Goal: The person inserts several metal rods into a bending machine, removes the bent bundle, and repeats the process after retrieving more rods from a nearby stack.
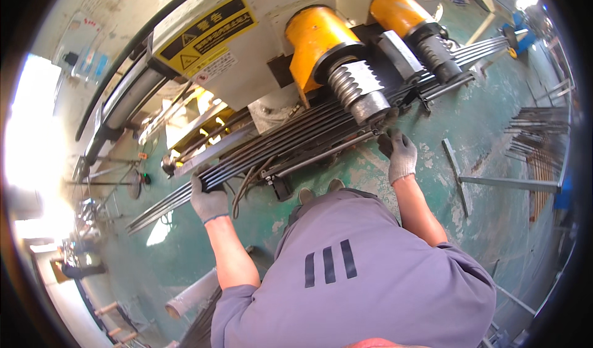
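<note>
My left hand, in a grey work glove, grips the long thin metal bars near their left end, its fingers over the top of them. Side by side, the bars run slanting up to the right along the machine's front. My right hand, also gloved, is by the front rail, just below the tip of a ridged metal roller. Its fingers are curled and dark at the tips; what they hold, if anything, is hidden.
Two orange housings carry ridged rollers over the bars. A machine panel with a warning label overhangs at upper left. To the right stand a metal frame and stacked rods. A cardboard-like tube lies on the green floor behind my left arm.
</note>
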Motion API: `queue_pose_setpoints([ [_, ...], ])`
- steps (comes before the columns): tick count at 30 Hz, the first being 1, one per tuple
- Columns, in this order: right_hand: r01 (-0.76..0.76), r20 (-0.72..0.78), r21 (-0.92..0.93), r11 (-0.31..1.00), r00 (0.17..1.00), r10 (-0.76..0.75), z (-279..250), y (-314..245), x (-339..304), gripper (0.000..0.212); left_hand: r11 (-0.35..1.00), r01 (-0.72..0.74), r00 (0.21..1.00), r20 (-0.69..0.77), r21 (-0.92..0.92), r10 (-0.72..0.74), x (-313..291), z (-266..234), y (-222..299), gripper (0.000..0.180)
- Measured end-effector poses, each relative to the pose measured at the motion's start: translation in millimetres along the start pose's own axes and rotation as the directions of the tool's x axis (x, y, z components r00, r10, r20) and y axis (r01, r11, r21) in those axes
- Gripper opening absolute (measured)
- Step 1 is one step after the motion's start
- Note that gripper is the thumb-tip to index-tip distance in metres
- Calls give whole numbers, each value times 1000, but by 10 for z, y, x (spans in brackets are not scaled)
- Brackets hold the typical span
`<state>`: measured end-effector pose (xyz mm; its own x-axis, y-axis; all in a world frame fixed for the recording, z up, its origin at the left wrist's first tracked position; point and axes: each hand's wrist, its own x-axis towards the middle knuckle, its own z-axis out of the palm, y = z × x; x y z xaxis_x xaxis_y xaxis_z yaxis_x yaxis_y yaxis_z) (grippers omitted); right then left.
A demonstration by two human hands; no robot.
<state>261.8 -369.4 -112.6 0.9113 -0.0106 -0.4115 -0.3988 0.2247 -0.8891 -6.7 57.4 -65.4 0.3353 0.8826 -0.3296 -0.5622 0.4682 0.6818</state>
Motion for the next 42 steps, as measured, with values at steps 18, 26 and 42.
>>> queue_pose_setpoints([
  [18,-95,195,-299,950,968,159,-158,717,421,39,913,367,921,204,-178,-331,-659,477,-491,54],
  [26,-255,-91,-618,744,963,255,-1172,1446,438,29,949,27,998,-47,-316,-44,121,-792,1042,49],
  [42,-364,-280,-735,572,931,233,-1436,1871,-771,26,910,-317,857,-330,266,395,1571,-2621,3443,52],
])
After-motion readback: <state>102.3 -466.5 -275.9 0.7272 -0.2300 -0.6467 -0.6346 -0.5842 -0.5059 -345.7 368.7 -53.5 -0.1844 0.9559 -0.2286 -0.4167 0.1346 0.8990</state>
